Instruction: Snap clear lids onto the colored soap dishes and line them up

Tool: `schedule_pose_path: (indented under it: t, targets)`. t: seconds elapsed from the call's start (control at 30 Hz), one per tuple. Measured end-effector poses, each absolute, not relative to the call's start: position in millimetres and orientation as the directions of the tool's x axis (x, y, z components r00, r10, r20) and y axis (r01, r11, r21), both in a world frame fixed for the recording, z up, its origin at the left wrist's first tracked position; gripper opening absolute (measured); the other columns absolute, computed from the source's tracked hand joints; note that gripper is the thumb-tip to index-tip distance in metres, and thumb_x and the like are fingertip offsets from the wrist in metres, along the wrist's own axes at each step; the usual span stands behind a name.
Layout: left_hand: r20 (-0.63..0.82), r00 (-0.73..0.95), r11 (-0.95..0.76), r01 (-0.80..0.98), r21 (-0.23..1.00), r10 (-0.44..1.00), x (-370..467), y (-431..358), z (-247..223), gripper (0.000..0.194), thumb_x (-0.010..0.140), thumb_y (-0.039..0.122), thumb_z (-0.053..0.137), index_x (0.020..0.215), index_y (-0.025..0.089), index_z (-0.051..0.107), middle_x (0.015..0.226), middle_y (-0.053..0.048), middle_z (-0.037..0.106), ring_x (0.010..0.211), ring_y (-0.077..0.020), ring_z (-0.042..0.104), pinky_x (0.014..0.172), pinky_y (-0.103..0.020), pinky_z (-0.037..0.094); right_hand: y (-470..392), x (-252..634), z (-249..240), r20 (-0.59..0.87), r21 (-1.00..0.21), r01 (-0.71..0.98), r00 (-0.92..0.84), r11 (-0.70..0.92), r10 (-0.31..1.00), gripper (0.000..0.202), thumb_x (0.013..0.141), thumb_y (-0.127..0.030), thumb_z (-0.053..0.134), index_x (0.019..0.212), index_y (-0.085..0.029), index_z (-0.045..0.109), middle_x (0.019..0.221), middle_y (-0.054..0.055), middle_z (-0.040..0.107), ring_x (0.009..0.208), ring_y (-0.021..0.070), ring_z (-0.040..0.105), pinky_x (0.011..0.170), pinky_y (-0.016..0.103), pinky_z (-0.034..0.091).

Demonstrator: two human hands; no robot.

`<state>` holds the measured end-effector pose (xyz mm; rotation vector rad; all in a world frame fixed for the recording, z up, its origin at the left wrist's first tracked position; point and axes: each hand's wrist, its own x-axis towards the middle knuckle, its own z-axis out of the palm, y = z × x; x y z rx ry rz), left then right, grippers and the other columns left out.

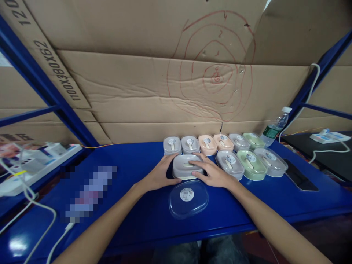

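A grey plastic box with rounded corners, like a soap box, rests on the blue table. My left hand grips its left side, the thumb at the near corner and the fingers partly hidden behind. My right hand holds its right side, with fingertips lying over the top near a slot. Just in front of the box lies a loose clear plastic lid with a round white label. Directly behind stand closed boxes with clear lids, among them a grey one and a peach one.
More grey and green lidded boxes stand to the right, beside a dark phone. A water bottle is at the back right. On the left lie a blurred-out object, a white cable and power strips. Cardboard walls the back.
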<state>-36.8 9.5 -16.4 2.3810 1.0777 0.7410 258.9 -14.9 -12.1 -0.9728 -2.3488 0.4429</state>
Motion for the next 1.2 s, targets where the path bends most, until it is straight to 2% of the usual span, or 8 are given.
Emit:
schedule_pose_path:
  t: [0.23, 0.6, 0.8, 1.0, 1.2]
  targets:
    - [0.288, 0.564, -0.614, 0.555, 0.562, 0.774, -35.1, 7.2, -13.5, 0.098, 0.08, 0.056, 0.089, 0.161, 0.024, 0.043, 0.161, -0.017, 0.05, 0.149, -0.0417, 0.046, 0.126, -0.064, 0.037, -17.9, 259.4, -9.8, 0.36, -0.466, 0.555, -0.593, 0.689, 0.72, 0.052, 0.107, -0.046, 0.062, 0.155, -0.027, 0.059, 0.171, 0.016, 0.038, 0.16, 0.0369, 0.039, 0.129, 0.062, 0.038]
    - [0.284, 0.597, -0.637, 0.536, 0.555, 0.75, -34.6, 6.3, -13.8, 0.097, 0.085, 0.054, 0.086, 0.164, 0.026, 0.038, 0.163, -0.017, 0.047, 0.152, -0.0412, 0.042, 0.127, -0.065, 0.035, -21.1, 260.1, -9.1, 0.343, -0.473, 0.543, -0.612, 0.694, 0.713, 0.047, 0.106, -0.042, 0.064, 0.151, -0.03, 0.064, 0.17, 0.013, 0.04, 0.159, 0.0354, 0.04, 0.128, 0.061, 0.039]
    - [0.277, 0.59, -0.625, 0.536, 0.568, 0.758, -34.9, 5.7, -13.5, 0.1, 0.083, 0.057, 0.086, 0.165, 0.028, 0.037, 0.163, -0.016, 0.047, 0.152, -0.0415, 0.042, 0.127, -0.066, 0.035, -21.0, 260.3, -11.7, 0.362, -0.469, 0.549, -0.595, 0.692, 0.718, 0.049, 0.105, -0.042, 0.066, 0.153, -0.03, 0.06, 0.172, 0.012, 0.04, 0.158, 0.0358, 0.041, 0.127, 0.062, 0.041]
    - [0.278, 0.609, -0.641, 0.528, 0.557, 0.743, -34.8, 6.2, -12.8, 0.092, 0.087, 0.061, 0.083, 0.163, 0.029, 0.041, 0.161, -0.014, 0.051, 0.151, -0.0391, 0.043, 0.127, -0.063, 0.036, -22.5, 260.9, -12.2, 0.356, -0.44, 0.567, -0.602, 0.697, 0.715, 0.054, 0.107, -0.042, 0.062, 0.159, -0.031, 0.053, 0.175, 0.012, 0.037, 0.161, 0.0372, 0.036, 0.128, 0.065, 0.036]
    - [0.264, 0.599, -0.624, 0.538, 0.566, 0.756, -34.1, 4.0, -11.1, 0.089, 0.087, 0.063, 0.082, 0.16, 0.029, 0.045, 0.157, -0.012, 0.054, 0.148, -0.0389, 0.045, 0.124, -0.062, 0.039, -21.8, 260.2, -16.0, 0.362, -0.449, 0.559, -0.599, 0.697, 0.714, 0.058, 0.106, -0.042, 0.063, 0.162, -0.033, 0.048, 0.175, 0.009, 0.036, 0.161, 0.0373, 0.035, 0.128, 0.065, 0.037]
